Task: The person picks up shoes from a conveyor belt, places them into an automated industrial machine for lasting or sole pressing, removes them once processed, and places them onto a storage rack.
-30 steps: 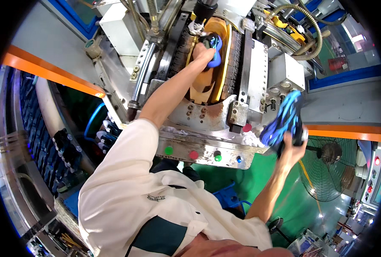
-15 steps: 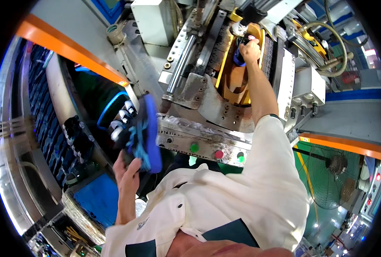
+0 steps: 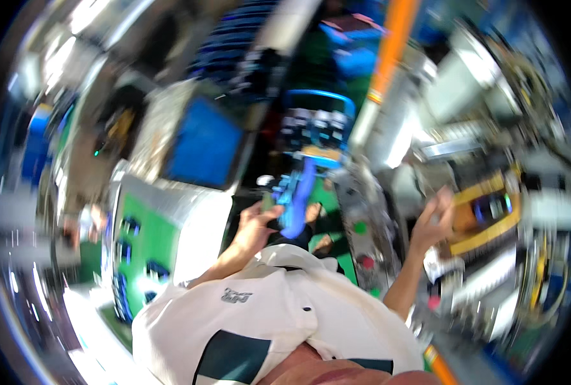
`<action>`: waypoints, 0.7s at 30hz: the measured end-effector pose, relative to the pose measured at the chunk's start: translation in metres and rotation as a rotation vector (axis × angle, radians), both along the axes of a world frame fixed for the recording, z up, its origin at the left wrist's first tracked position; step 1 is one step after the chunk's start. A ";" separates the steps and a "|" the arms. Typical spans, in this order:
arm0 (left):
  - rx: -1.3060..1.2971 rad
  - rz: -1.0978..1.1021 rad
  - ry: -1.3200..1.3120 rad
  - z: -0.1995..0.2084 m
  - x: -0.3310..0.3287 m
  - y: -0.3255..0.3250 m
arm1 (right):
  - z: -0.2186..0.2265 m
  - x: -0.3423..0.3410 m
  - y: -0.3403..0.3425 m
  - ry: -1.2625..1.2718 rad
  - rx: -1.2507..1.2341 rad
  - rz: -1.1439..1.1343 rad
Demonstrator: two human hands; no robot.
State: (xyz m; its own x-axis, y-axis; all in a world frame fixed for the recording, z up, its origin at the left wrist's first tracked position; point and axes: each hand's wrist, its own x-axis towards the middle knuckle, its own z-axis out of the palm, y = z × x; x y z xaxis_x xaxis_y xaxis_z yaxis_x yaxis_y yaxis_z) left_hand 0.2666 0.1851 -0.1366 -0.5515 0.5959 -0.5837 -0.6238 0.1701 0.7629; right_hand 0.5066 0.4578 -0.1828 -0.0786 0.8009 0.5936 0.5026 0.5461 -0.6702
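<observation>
A black and blue shoe with a bright blue sole (image 3: pixel 300 202) is gripped in my left hand (image 3: pixel 254 226), its sole turned to the right. My right hand (image 3: pixel 434 218) is raised beside the machine, blurred by motion, with fingers apart and nothing seen in them. Right of that hand, a dark blue shoe (image 3: pixel 490 207) sits inside the machine's yellow-edged opening (image 3: pixel 474 194). Motion blur hides the finer details of both shoes.
A blue-framed rack (image 3: pixel 317 96) with several shoes stands ahead of the held shoe. The machine's button panel (image 3: pixel 362 240) lies between my hands. To the left are a blue-topped box (image 3: pixel 205 144) and a green conveyor belt (image 3: pixel 144 237) carrying several shoes. An orange bar (image 3: pixel 394 45) rises ahead.
The view has swung left, so the machine now lies at the right. My right hand has come off the shoe in the machine. My left hand keeps hold of its shoe.
</observation>
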 end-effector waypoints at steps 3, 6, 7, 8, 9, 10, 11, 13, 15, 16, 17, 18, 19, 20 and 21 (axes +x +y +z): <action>-0.098 0.073 -0.041 -0.008 0.002 -0.028 | -0.084 -0.050 -0.064 -0.106 -0.168 0.309; -0.060 0.182 -0.081 -0.028 -0.001 -0.074 | -0.162 -0.058 -0.071 -0.413 -0.073 0.352; -0.085 0.237 -0.053 -0.023 0.004 -0.084 | -0.182 -0.057 -0.065 -0.430 -0.084 0.330; -0.108 0.342 -0.036 -0.029 0.004 -0.108 | -0.176 -0.066 -0.068 -0.343 -0.037 0.350; -0.124 0.430 -0.037 -0.042 0.005 -0.131 | -0.157 -0.069 -0.069 -0.270 0.008 0.354; -0.108 0.520 -0.071 -0.049 0.001 -0.145 | -0.140 -0.071 -0.065 -0.197 -0.009 0.353; -0.109 0.616 -0.076 -0.054 -0.006 -0.162 | -0.123 -0.080 -0.064 -0.123 -0.040 0.352; -0.123 0.770 -0.071 -0.065 -0.023 -0.194 | -0.089 -0.108 -0.057 -0.107 -0.104 0.340; -0.134 0.934 -0.067 -0.124 -0.050 -0.242 | -0.047 -0.160 -0.056 -0.069 -0.011 0.476; -0.178 1.004 -0.079 -0.134 -0.062 -0.258 | -0.023 -0.194 -0.058 0.046 0.002 0.603; -0.222 1.063 -0.091 -0.141 -0.080 -0.276 | 0.003 -0.230 -0.064 0.162 0.013 0.721; -0.247 1.098 -0.098 -0.157 -0.100 -0.302 | 0.035 -0.269 -0.078 0.155 0.026 0.795; -0.266 1.128 -0.114 -0.179 -0.117 -0.324 | 0.072 -0.304 -0.092 0.141 0.045 0.865; -0.235 1.163 -0.116 -0.199 -0.142 -0.336 | 0.127 -0.332 -0.114 0.044 0.195 0.902; -0.274 1.249 -0.096 -0.209 -0.149 -0.369 | 0.154 -0.371 -0.141 -0.030 0.272 0.980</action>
State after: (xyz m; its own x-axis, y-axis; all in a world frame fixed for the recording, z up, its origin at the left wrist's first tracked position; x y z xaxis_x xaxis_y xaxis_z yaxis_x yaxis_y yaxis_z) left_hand 0.1174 -0.1843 -0.3457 -0.5960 -0.4386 -0.6726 -0.5224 -0.4243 0.7396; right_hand 0.1356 0.3170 -0.0287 -0.6457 0.2142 0.7330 -0.2329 0.8589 -0.4562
